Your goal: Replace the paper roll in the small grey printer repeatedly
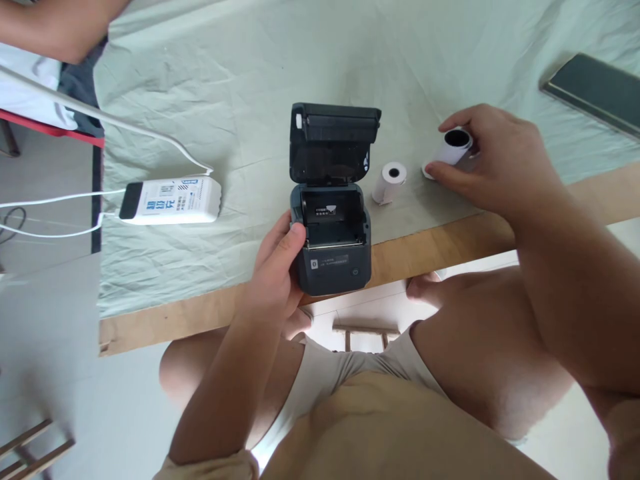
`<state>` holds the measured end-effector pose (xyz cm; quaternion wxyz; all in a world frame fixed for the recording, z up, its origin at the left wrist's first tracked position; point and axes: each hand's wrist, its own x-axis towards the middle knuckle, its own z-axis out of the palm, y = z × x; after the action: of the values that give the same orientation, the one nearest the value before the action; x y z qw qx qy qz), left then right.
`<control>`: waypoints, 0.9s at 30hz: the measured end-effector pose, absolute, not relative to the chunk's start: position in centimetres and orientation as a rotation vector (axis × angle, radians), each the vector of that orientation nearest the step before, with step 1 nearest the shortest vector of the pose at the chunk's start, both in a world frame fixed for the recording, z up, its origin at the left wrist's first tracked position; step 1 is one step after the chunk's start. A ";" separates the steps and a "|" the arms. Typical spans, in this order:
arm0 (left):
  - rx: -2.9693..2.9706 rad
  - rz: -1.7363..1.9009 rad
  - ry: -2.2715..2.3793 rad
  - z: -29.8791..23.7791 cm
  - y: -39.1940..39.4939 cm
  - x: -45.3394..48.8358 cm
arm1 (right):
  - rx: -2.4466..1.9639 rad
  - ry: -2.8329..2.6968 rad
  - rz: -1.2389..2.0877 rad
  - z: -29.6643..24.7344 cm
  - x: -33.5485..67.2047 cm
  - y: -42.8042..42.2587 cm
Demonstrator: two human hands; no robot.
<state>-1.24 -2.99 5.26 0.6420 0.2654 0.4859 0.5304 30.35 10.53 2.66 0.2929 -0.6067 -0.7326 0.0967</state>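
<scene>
My left hand (277, 267) grips the left side of a dark portable label printer (333, 270), its thumb on the edge by the paper bay. The printer's lid (333, 143) is swung up, and no roll shows in the bay. To the right of the printer, a small white paper roll (387, 185) stands on end with a short loose tail. Farther right, my right hand (487, 157) has thumb and fingers closed around a white label roll (451, 155) with a wide dark core; part of that roll is hidden by the hand.
A white power strip (173, 200) with white cables lies on the green cloth (240, 87) at left. At the far right is a dark flat case (597, 90). The wooden table edge (170, 323) runs above my lap. Another person's arm (60, 30) shows at top left.
</scene>
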 end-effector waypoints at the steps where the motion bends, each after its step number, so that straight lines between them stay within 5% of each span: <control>1: 0.610 1.204 1.113 5.3 -3.0 -1.2 | -1.561 -1.907 0.259 3.1 29.9 10.1; 10: 0.650 1.210 1.151 5.3 -3.0 -1.2 | -0.866 -1.997 0.499 8.3 21.3 1.8; 18: 0.661 1.264 1.172 5.1 -3.0 -1.2 | -0.918 -2.197 0.222 6.3 17.8 2.4; 27: 0.651 1.229 1.210 5.3 -3.2 -1.2 | -1.027 -2.287 0.279 7.1 17.6 2.3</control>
<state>-1.23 -3.18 5.33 0.6044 0.2815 0.5228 0.5312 17.61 2.33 7.08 0.3046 -0.3878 -0.8636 0.1053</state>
